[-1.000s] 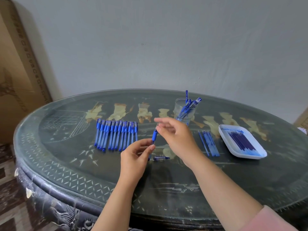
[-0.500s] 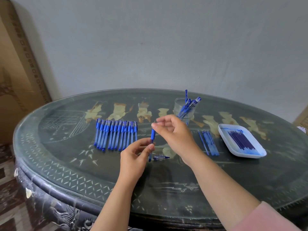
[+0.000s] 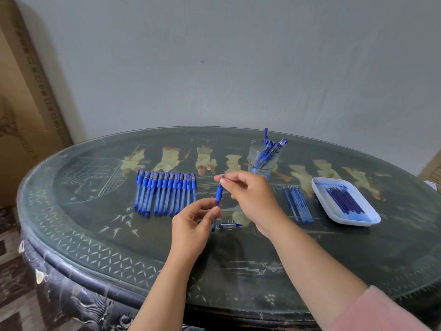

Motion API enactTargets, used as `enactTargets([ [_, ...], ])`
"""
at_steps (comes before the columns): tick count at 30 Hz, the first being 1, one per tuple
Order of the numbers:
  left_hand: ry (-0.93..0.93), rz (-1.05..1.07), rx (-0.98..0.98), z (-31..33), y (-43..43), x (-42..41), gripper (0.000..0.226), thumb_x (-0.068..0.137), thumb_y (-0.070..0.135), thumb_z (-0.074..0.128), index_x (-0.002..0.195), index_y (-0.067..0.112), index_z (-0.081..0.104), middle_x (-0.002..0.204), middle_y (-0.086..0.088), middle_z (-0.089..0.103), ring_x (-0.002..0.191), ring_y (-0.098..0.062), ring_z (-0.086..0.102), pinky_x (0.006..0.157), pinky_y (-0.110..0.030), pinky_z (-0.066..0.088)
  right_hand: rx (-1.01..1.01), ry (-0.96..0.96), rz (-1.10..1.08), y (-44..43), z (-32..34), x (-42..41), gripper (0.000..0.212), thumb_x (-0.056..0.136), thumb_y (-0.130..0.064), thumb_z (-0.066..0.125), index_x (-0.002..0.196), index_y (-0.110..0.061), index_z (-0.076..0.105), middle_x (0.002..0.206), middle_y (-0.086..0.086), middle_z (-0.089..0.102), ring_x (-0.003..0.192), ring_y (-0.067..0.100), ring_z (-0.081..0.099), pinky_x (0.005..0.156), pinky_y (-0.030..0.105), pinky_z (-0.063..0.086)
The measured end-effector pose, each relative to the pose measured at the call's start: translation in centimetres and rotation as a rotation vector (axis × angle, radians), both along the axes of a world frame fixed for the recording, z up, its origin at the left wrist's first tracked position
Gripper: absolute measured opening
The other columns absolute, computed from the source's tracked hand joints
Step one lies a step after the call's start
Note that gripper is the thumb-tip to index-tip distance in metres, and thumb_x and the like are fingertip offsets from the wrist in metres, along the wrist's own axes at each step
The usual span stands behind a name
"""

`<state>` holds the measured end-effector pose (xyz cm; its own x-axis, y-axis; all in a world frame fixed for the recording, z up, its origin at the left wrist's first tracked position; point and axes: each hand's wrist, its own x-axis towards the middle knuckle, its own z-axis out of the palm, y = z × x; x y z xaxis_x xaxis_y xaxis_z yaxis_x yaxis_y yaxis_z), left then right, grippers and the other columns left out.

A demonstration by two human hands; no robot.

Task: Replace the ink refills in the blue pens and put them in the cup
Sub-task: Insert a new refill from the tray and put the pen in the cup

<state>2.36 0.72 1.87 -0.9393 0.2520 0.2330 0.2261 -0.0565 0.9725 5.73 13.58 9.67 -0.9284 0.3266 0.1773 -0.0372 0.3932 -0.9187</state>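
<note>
1. Landmark: clear glass cup (image 3: 262, 158) on the far side of the dark painted round table (image 3: 95, 235). A few blue pens stand in it.
2. The blue clear-barrelled plastic pen (image 3: 218, 193) being worked on is in the air, in front of the cup and a bit to the person's left of it.
3. Left hand (image 3: 191, 225): thumb and fingers curled round the lower barrel.
4. Right hand (image 3: 253, 197): thumb and forefinger pinch the tip end at the top, other fingers loosely curled.
5. Key relation: the pen's long axis is near upright, tip end up. Left hand is low on it and right hand high, so any twist or pull runs along that line.
6. Can't tell whether the tip is coming off or going on. The refill inside is too small to see.
7. The right hand is nearer the cup, which sits just behind it. My guess is the drop-in goes to that hand.
8. Left of the cup: a row of capped blue pens (image 3: 164, 192).
9. Right of the cup: loose thin blue refills (image 3: 298, 204), then a white rectangular tray (image 3: 372, 217) of dark refills.
10. In front of the cup, below the hands: small blue pen cap (image 3: 230, 225) lying flat.
</note>
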Motion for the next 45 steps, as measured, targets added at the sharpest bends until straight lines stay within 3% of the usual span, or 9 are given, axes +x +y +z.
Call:
enactTargets([
  [5, 0.068, 0.024, -0.051, -0.2, 0.0, 0.0, 0.020, 0.087, 0.005, 0.068, 0.102, 0.019, 0.070, 0.087, 0.003, 0.074, 0.081, -0.007, 0.071, 0.077, -0.019, 0.056, 0.076, 0.083, -0.063, -0.4, -0.5, -0.6, 0.009, 0.094, -0.024, 0.063, 0.092, -0.020, 0.071, 0.100, -0.008, 0.072, 0.096, 0.004, 0.065, 0.089, 0.025, 0.052],
  [8, 0.054, 0.024, -0.037, -0.2, 0.0, 0.0, 0.021, 0.088, 0.005, 0.067, 0.101, 0.021, 0.069, 0.088, 0.002, 0.074, 0.080, -0.007, 0.071, 0.076, -0.017, 0.055, 0.123, 0.067, -0.060, -0.5, -0.7, -0.6, 0.014, 0.095, -0.027, 0.060, 0.102, -0.019, 0.068, 0.103, -0.008, 0.070, 0.098, 0.004, 0.063, 0.088, 0.024, 0.051],
  [12, -0.011, 0.029, 0.044, 0.1, 0.0, 0.0, 0.017, 0.091, 0.003, 0.064, 0.102, 0.015, 0.069, 0.091, -0.002, 0.074, 0.081, -0.009, 0.071, 0.073, -0.014, 0.053, -0.165, -0.042, -0.095, 0.8, -1.8, -0.2, 0.019, 0.098, -0.024, 0.054, 0.115, -0.030, 0.059, 0.110, -0.009, 0.064, 0.100, 0.007, 0.062, 0.089, 0.030, 0.051],
  [17, 0.000, 0.013, 0.040, 0.0, -0.1, -0.1, 0.021, 0.092, 0.005, 0.061, 0.100, 0.024, 0.069, 0.091, 0.003, 0.075, 0.085, -0.007, 0.071, 0.078, -0.019, 0.056, 0.509, -0.352, 0.063, 2.2, -4.9, 0.5, 0.026, 0.090, -0.023, 0.066, 0.116, -0.026, 0.068, 0.105, -0.010, 0.062, 0.094, 0.008, 0.059, 0.085, 0.024, 0.049],
  [21, -0.013, 0.018, 0.046, -0.3, -0.1, -0.2, 0.024, 0.094, 0.007, 0.060, 0.100, 0.029, 0.068, 0.092, 0.008, 0.075, 0.086, -0.011, 0.072, 0.079, -0.025, 0.057, 0.692, -0.349, 0.069, 1.8, -6.0, 0.7, 0.018, 0.092, -0.022, 0.065, 0.109, -0.023, 0.071, 0.101, -0.002, 0.057, 0.092, 0.016, 0.057, 0.086, 0.035, 0.051],
  [25, -0.039, -0.013, 0.043, -0.3, 0.1, -0.3, 0.023, 0.095, 0.006, 0.058, 0.102, 0.025, 0.068, 0.092, 0.007, 0.075, 0.086, -0.014, 0.072, 0.081, -0.031, 0.058, 0.441, -0.306, -0.053, 2.4, -5.1, 0.2, 0.023, 0.095, -0.016, 0.060, 0.117, -0.018, 0.065, 0.105, -0.001, 0.057, 0.088, 0.011, 0.058, 0.083, 0.022, 0.048],
  [31, -0.047, -0.043, 0.023, -0.5, 0.2, -0.3, 0.019, 0.093, 0.006, 0.061, 0.102, 0.020, 0.070, 0.092, 0.002, 0.075, 0.086, -0.016, 0.072, 0.086, -0.039, 0.058, -0.491, 0.044, -0.119, 2.1, 0.4, -0.1, 0.011, 0.084, -0.003, 0.072, 0.092, -0.010, 0.069, 0.087, 0.007, 0.072, 0.078, 0.017, 0.070, 0.080, 0.030, 0.059],
  [37, -0.043, -0.062, 0.010, -0.5, 0.2, -0.3, 0.019, 0.093, 0.005, 0.062, 0.102, 0.019, 0.071, 0.095, 0.000, 0.075, 0.086, -0.016, 0.073, 0.087, -0.039, 0.057, -0.318, 0.108, -0.095, 0.4, 2.4, -0.8, 0.014, 0.078, -0.012, 0.080, 0.089, -0.014, 0.071, 0.087, 0.001, 0.076, 0.087, 0.015, 0.073, 0.087, 0.031, 0.057],
  [45, -0.035, -0.057, 0.010, -0.5, 0.2, -0.4, 0.019, 0.093, 0.005, 0.062, 0.102, 0.019, 0.070, 0.096, -0.001, 0.075, 0.085, -0.015, 0.073, 0.085, -0.037, 0.058, -0.026, 0.050, -0.094, 0.2, 2.1, -1.2, 0.016, 0.077, -0.017, 0.081, 0.092, -0.016, 0.074, 0.077, -0.006, 0.073, 0.074, 0.002, 0.069, 0.071, 0.012, 0.053],
])
